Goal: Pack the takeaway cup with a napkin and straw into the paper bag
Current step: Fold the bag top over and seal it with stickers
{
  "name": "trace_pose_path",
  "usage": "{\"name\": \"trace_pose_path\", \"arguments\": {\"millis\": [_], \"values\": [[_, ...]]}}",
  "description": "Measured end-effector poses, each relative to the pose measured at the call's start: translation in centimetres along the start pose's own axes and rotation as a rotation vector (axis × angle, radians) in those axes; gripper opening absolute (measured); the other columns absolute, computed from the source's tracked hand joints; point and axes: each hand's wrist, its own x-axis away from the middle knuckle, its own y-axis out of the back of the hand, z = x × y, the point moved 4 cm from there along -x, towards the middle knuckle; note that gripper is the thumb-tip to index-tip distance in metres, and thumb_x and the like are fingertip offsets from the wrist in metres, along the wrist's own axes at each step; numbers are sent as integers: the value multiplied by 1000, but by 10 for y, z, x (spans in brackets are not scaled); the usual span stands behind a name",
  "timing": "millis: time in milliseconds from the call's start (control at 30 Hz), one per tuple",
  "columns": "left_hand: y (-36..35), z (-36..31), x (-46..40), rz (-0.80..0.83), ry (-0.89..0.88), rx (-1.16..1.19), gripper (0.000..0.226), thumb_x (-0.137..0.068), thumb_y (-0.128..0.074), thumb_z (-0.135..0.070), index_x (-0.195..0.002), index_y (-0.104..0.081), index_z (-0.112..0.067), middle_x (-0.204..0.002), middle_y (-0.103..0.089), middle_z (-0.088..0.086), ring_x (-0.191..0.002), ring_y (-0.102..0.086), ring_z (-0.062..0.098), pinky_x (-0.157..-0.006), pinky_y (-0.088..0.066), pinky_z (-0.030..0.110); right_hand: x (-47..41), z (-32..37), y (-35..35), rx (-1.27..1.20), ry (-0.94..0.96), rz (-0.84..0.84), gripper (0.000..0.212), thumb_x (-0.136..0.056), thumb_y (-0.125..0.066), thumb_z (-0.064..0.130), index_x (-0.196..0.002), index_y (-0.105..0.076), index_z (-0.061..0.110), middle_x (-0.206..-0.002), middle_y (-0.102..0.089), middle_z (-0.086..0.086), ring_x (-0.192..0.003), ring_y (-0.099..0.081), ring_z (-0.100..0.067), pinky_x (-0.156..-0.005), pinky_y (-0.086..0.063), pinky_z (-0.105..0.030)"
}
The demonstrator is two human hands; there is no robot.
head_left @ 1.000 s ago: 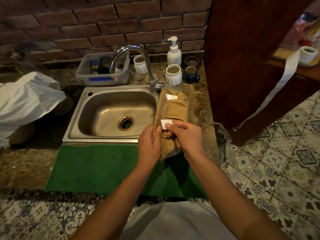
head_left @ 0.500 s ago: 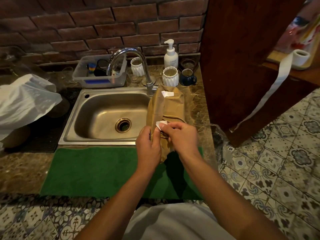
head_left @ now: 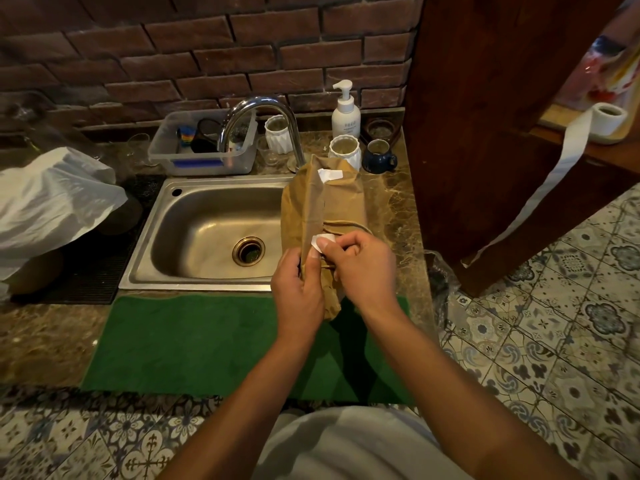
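Observation:
A brown paper bag [head_left: 341, 202] lies flattened on the marble counter to the right of the sink, partly over the sink's rim. White patches show at its far end [head_left: 329, 175] and near end. My left hand [head_left: 299, 289] grips the bag's near left edge. My right hand [head_left: 363, 263] pinches the near white patch and the bag's twine handle [head_left: 346, 224] against the paper. No takeaway cup, napkin or straw shows in view.
A steel sink [head_left: 207, 233] with a curved tap [head_left: 259, 123] lies left of the bag. Behind stand a plastic tub [head_left: 204, 147], white ribbed cups [head_left: 344, 150], a blue mug [head_left: 379, 157] and a soap pump bottle [head_left: 345, 114]. A green mat [head_left: 194, 344] covers the counter front. A white plastic bag [head_left: 55, 206] sits left; a wooden cabinet [head_left: 485, 116] stands right.
Both hands stay on the bag's near end. My right fingers have closed further over the near white patch, and the bag has shifted slightly left over the sink rim.

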Motion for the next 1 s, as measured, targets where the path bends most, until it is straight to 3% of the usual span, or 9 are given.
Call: {"name": "trace_pose_path", "arguments": {"millis": [100, 200, 267, 400, 467, 600, 800, 1000], "values": [[-2, -7, -4, -5, -8, 4, 21, -106, -51, -22, -98, -66, -10, -88, -65, 9, -80, -61, 20, -66, -51, 34, -2, 6, 2, 33, 20, -27, 30, -82, -78, 53, -90, -67, 26, -71, -72, 6, -67, -70, -15, -69, -61, -47], [-4, -16, -8, 7, -10, 25, 20, -106, -50, -18, -110, -69, -11, -101, -67, 6, -92, -63, 11, -76, -51, 21, -2, 11, 5, 29, 17, -52, 46, -80, -78, 56, -106, -56, 25, -72, -68, 2, -68, -68, -14, -71, -61, -47], [-4, -18, -12, 17, 5, 52, 21, -106, -50, -17, -111, -71, -13, -105, -68, 7, -96, -65, 12, -80, -51, 21, -1, 14, 6, 48, 30, -57, 46, -82, -77, 56, -107, -55, 24, -71, -65, 3, -66, -66, -13, -70, -60, -46], [-3, -17, -13, 48, 106, 218, 26, -102, -53, -37, -105, -72, -20, -100, -70, 10, -94, -67, 22, -82, -56, 33, -2, 19, 6, 108, 76, -62, 36, -85, -74, 54, -97, -56, 26, -68, -62, 5, -62, -61, -13, -65, -58, -45], [-3, -18, -12, 43, 145, 234, 29, -98, -59, -44, -104, -72, -19, -93, -73, 2, -88, -69, 17, -77, -56, 29, -1, 19, 4, 158, 99, -64, 31, -87, -72, 53, -90, -57, 27, -67, -61, 7, -62, -60, -15, -63, -57, -46], [4, -18, -20, -6, 191, 188, 13, -100, -64, -28, -99, -71, -18, -89, -75, -3, -82, -70, 6, -71, -54, 21, 4, 24, 3, 384, 185, -77, 38, -91, -64, 56, -76, -51, 23, -65, -59, 7, -61, -58, -15, -58, -53, -39], [16, -19, -24, 16, 195, 186, 17, -103, -57, -22, -95, -72, -19, -85, -74, -5, -73, -67, -3, -64, -51, 14, 10, 35, 4, 499, 249, -60, 47, -90, -62, 63, -71, -53, 21, -64, -60, 7, -61, -58, -15, -58, -48, -34], [27, -17, -32, 88, 208, 213, 17, -103, -58, -23, -104, -74, -17, -90, -78, -1, -84, -73, 13, -71, -57, 27, 4, 29, 5, 317, 199, 16, 54, -85, -66, 68, -65, -57, 18, -59, -60, 4, -58, -58, -17, -58, -55, -46]]}}
